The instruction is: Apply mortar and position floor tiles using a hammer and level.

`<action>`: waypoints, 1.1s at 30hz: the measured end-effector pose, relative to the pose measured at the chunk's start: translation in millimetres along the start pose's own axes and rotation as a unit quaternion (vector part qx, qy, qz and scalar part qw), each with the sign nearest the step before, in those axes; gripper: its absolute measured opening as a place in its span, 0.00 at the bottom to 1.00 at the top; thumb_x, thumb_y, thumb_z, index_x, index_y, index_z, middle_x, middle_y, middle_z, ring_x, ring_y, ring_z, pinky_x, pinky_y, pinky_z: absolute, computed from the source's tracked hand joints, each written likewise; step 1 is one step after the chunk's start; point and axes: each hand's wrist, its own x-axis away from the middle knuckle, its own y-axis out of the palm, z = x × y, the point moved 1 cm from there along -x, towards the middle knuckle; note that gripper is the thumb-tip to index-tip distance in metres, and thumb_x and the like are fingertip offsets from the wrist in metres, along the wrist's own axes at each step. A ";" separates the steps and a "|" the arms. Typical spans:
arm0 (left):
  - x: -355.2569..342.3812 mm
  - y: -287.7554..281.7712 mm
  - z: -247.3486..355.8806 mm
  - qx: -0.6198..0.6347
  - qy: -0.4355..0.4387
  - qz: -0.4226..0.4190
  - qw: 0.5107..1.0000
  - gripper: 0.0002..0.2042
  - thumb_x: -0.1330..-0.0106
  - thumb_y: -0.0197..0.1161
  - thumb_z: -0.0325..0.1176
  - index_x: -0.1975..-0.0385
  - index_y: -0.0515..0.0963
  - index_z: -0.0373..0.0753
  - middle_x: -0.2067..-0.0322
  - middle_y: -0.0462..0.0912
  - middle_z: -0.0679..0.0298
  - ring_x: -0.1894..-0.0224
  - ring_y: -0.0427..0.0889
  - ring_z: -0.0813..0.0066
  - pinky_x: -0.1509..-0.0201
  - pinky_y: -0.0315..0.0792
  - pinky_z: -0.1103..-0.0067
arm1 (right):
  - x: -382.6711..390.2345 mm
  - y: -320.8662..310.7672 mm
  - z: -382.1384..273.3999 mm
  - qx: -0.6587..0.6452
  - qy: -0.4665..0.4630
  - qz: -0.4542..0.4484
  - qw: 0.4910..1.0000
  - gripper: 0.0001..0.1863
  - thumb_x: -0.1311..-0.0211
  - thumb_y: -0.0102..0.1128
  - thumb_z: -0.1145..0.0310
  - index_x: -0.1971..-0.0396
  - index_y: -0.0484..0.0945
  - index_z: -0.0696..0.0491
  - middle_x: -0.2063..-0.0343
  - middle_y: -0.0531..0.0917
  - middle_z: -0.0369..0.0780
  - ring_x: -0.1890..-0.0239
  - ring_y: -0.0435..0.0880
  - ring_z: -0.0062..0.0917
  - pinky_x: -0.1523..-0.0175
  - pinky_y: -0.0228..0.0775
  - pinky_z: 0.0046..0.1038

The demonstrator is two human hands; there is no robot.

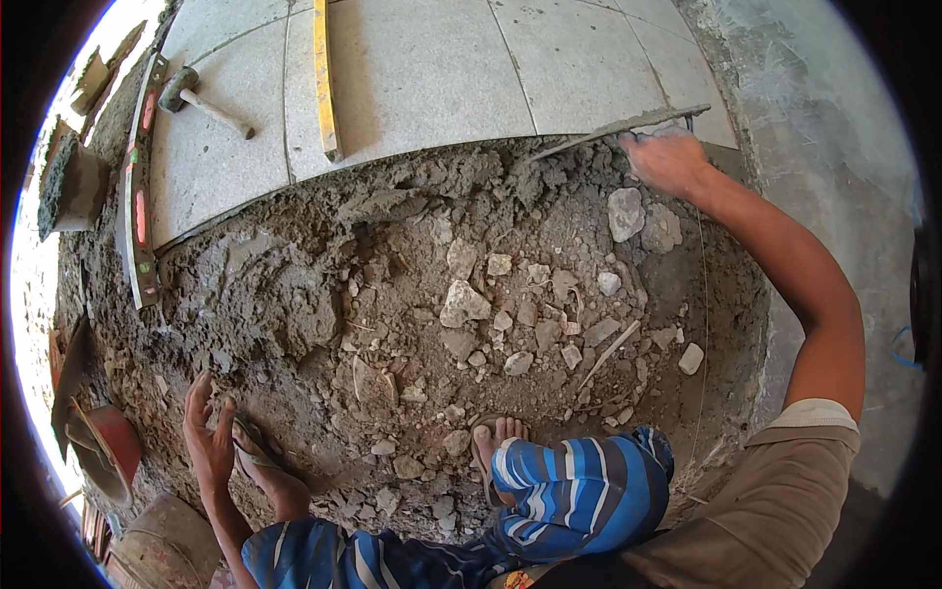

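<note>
My right hand (659, 157) grips a mortar-coated trowel (589, 137), its long blade lying along the front edge of the pale square tiles (412, 69), beside a rough band of wet mortar (383, 204). My left hand (208, 427) is low on the left, fingers apart with nothing in them, over the damp mortar and beside my left foot. Rubble and loose stones (464, 304) cover the dug ground between my hands.
A spirit level (140, 187), a mallet (211, 108) and a yellow straightedge (324, 83) lie on or beside the tiles. Buckets (162, 540) and a red container (113, 442) stand at left. A thin string (701, 294) runs down the right, beside smooth concrete (814, 147).
</note>
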 end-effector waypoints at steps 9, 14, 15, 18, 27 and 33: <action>55.7 -6.6 -9.6 -0.047 -0.066 0.017 0.997 0.24 0.26 0.62 0.35 0.31 0.72 0.39 0.35 0.75 0.52 0.33 0.74 0.57 0.33 0.69 0.61 | 25.5 81.9 92.3 0.087 0.024 0.015 0.996 0.17 0.25 0.42 0.68 0.60 0.83 0.57 0.75 0.88 0.42 0.72 0.89 0.36 0.69 0.80 0.40; 73.3 -23.1 -48.3 0.022 -0.123 0.066 0.990 0.24 0.25 0.63 0.36 0.31 0.71 0.37 0.37 0.77 0.52 0.35 0.76 0.57 0.33 0.69 0.62 | 68.6 94.7 88.2 0.064 0.073 0.057 0.994 0.15 0.25 0.43 0.65 0.57 0.81 0.54 0.76 0.87 0.42 0.72 0.89 0.36 0.70 0.79 0.42; 67.2 -21.0 -44.0 0.019 -0.117 0.059 0.991 0.24 0.25 0.63 0.36 0.31 0.71 0.37 0.37 0.77 0.52 0.35 0.76 0.57 0.33 0.69 0.62 | 56.6 77.1 78.6 0.048 0.081 0.057 0.994 0.16 0.24 0.41 0.64 0.56 0.81 0.52 0.76 0.87 0.42 0.70 0.89 0.38 0.67 0.79 0.44; 48.4 -15.6 -30.3 -0.056 -0.114 0.000 0.992 0.25 0.25 0.62 0.32 0.29 0.68 0.38 0.34 0.74 0.50 0.33 0.73 0.54 0.32 0.69 0.63 | 7.9 88.5 81.7 0.031 0.036 0.073 0.996 0.16 0.24 0.40 0.65 0.53 0.79 0.53 0.74 0.87 0.44 0.68 0.89 0.40 0.64 0.81 0.44; 68.3 -45.3 -28.9 -0.158 -0.068 0.005 0.985 0.26 0.27 0.65 0.34 0.32 0.71 0.35 0.37 0.77 0.46 0.39 0.79 0.54 0.40 0.76 0.64 | 45.0 104.8 145.6 0.008 0.110 -0.029 0.993 0.15 0.29 0.48 0.66 0.52 0.80 0.55 0.67 0.89 0.47 0.62 0.90 0.44 0.58 0.82 0.45; 112.4 -49.5 -76.8 -0.211 -0.058 -0.052 0.974 0.28 0.29 0.68 0.39 0.31 0.71 0.39 0.38 0.77 0.47 0.38 0.79 0.54 0.42 0.73 0.57 | 8.5 126.5 144.4 -0.009 0.108 -0.007 0.994 0.15 0.37 0.56 0.67 0.52 0.81 0.54 0.66 0.89 0.47 0.61 0.90 0.42 0.56 0.82 0.46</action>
